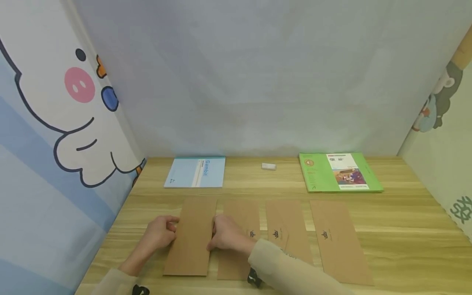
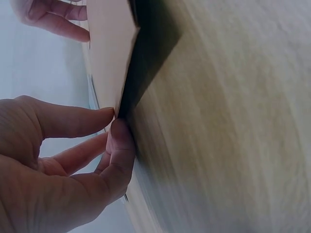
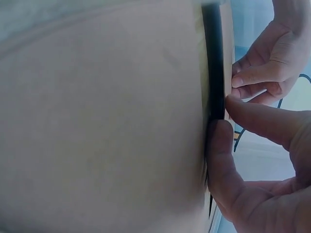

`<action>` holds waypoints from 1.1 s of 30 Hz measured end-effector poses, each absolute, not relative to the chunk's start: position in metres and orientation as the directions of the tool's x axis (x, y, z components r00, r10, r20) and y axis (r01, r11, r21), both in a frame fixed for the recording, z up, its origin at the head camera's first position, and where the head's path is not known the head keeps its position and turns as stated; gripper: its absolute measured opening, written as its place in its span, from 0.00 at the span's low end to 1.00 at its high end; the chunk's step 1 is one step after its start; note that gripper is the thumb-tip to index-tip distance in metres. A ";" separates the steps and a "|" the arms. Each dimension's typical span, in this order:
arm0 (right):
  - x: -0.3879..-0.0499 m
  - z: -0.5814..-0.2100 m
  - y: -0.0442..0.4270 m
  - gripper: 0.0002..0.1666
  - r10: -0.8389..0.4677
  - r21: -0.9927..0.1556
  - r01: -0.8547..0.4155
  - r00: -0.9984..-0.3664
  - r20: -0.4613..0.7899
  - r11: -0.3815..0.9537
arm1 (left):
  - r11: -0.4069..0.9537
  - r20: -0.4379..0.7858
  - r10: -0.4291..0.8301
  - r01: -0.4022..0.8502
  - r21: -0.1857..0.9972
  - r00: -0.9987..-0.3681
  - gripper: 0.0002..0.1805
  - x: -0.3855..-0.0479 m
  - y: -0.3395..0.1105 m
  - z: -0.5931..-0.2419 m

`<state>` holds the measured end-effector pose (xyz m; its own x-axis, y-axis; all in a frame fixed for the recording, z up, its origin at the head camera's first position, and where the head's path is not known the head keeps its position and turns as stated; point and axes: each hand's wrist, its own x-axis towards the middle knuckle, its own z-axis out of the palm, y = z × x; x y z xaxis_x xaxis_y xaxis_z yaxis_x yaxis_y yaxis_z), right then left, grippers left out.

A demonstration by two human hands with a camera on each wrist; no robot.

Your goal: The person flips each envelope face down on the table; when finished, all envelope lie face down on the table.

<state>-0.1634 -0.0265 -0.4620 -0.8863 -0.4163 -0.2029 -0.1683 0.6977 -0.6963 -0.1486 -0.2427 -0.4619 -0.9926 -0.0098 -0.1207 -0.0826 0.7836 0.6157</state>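
Centrally in the work, a plain brown rectangular paper envelope (image 1: 191, 237) stands lengthwise toward the nine o'clock side of a yellowish wood-grain table (image 1: 405, 233); the left wrist view shows dark shadow beneath its edge. At its nine o'clock edge, the person's left hand (image 1: 159, 233) pinches it between thumb and fingers; at its three o'clock edge, the right hand (image 1: 228, 234) pinches likewise. Farther toward three o'clock, three brown paper envelopes printed with dark emblems lie side by side: the nearest (image 1: 241, 211) partly under the right hand and arm, then a middle one (image 1: 291, 229), then an outer one (image 1: 341, 241). From the held envelope, a light-blue "Gambit" notebook (image 1: 184, 172) lies at twelve o'clock, a small white block (image 1: 268, 166) between one and two, and a green book with a white panel (image 1: 317, 174) between two and three.
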 end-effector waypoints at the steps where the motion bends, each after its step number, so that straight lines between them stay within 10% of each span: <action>1: -0.164 -0.462 -0.026 0.25 -0.419 -0.696 -0.172 -0.886 -0.200 0.697 | 0.784 -0.120 -0.008 -0.081 0.616 -0.993 0.26 -0.149 -0.243 -0.462; 11: -0.165 -0.460 -0.022 0.25 -0.444 -0.728 -0.160 -0.870 -0.216 0.667 | 0.764 -0.141 -0.023 -0.108 0.637 -0.990 0.23 -0.149 -0.245 -0.461; 18: -0.162 -0.456 -0.018 0.55 -0.449 -0.741 -0.168 -0.871 -0.197 0.651 | 0.761 -0.133 -0.015 -0.097 0.642 -0.991 0.24 -0.146 -0.243 -0.460; 33: -0.144 -0.449 0.024 0.54 -0.482 -0.737 -0.230 -0.864 -0.146 0.635 | 0.686 -0.121 0.063 -0.045 0.726 -0.991 0.18 -0.140 -0.208 -0.451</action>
<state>-0.1444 0.0244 -0.4486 -0.8637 -0.4823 -0.1460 -0.2299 0.6350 -0.7375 -0.1396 -0.2081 -0.4505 -0.9907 0.0633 -0.1206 -0.0445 0.6860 0.7263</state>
